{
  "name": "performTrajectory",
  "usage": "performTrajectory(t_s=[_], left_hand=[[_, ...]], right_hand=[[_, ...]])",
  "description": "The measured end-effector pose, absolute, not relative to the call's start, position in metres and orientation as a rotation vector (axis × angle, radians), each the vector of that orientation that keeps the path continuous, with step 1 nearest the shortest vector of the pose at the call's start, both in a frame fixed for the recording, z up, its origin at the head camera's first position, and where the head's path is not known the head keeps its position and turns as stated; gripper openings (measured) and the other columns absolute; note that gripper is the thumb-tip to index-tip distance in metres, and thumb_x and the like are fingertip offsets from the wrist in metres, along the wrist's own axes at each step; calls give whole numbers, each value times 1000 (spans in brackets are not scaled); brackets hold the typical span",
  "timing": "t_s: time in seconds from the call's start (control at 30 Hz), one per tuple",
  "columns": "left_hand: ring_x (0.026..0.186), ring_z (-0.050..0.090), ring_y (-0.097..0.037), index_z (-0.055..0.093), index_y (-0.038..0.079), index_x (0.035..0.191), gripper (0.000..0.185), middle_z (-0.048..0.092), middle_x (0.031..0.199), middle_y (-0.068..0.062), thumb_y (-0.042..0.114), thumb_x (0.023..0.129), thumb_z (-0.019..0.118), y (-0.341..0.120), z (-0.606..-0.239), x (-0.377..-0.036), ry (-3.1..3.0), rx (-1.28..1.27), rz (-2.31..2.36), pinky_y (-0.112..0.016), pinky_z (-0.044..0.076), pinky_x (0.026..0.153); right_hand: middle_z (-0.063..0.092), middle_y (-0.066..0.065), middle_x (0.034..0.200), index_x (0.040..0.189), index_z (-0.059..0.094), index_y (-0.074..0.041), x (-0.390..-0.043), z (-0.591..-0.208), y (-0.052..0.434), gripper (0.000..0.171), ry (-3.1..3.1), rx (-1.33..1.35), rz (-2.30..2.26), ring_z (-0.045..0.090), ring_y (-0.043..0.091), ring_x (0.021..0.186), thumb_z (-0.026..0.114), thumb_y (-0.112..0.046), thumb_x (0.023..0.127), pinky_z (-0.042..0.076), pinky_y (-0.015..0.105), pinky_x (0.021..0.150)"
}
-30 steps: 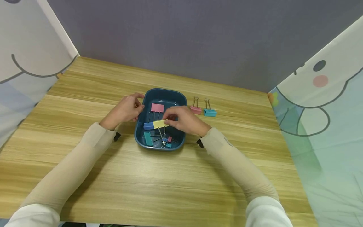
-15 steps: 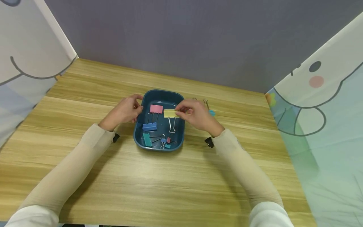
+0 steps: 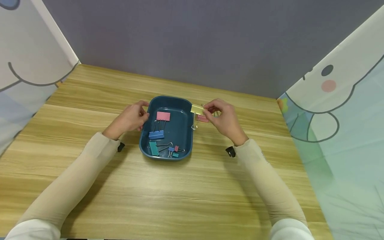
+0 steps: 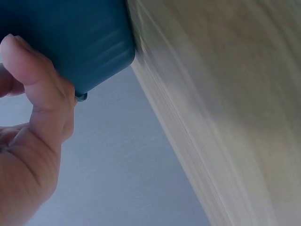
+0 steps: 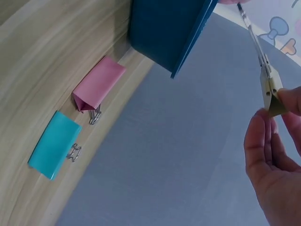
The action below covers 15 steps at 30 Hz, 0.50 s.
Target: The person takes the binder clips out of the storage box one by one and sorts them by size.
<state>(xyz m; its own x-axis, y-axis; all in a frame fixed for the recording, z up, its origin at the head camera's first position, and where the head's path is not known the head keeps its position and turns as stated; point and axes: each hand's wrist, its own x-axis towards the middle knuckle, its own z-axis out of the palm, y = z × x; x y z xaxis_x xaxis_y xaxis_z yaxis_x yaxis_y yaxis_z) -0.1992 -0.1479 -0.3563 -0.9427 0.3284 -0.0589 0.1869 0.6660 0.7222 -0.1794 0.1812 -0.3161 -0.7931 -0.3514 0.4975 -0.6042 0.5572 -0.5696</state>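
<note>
A dark blue tray [image 3: 183, 140] sits mid-table and holds several binder clips, among them a pink one [image 3: 163, 116] and a blue one [image 3: 156, 134]. My left hand [image 3: 132, 117] grips the tray's left rim [image 4: 94, 70] with curled fingers. My right hand [image 3: 223, 116] pinches a yellow binder clip [image 3: 196, 109] in the air over the tray's right rim, its wire handles hanging down [image 5: 270, 89]. On the table right of the tray lie a pink clip [image 5: 96, 84] and a teal clip [image 5: 54, 143].
The wooden table [image 3: 180, 193] is bounded by a grey back wall [image 3: 192, 40] and printed cloth panels at left [image 3: 24, 60] and right [image 3: 345, 116]. Bare tabletop spreads in front of the tray.
My right hand has lifted the yellow clip out of the tray and carried it right, to above the tray's right rim. The left hand stays on the left rim.
</note>
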Motion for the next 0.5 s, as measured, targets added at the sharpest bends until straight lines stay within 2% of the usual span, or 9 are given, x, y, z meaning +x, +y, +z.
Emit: performTrajectory(t_s=[0.23,0.5], left_hand=[[49,57,-20,38,-4,134,44,58,88,-18,6,94,51,-148,-357,-200,2694,414,1134,-33,51,45],[48,57,-20,38,-4,133,43,59,87,-18,5,94,52,-148,-357,-199,2706,431,1135,-33,50,45]], right_hand=[[65,5,87,90,68,-4,-187,-320,193,7,-2436,586,1130,63,16,75,70,-6,84,54,38,71],[66,8,84,87,67,-1,-193,-323,213,8,-2444,252,1144,63,17,74,70,-7,83,53,26,68]])
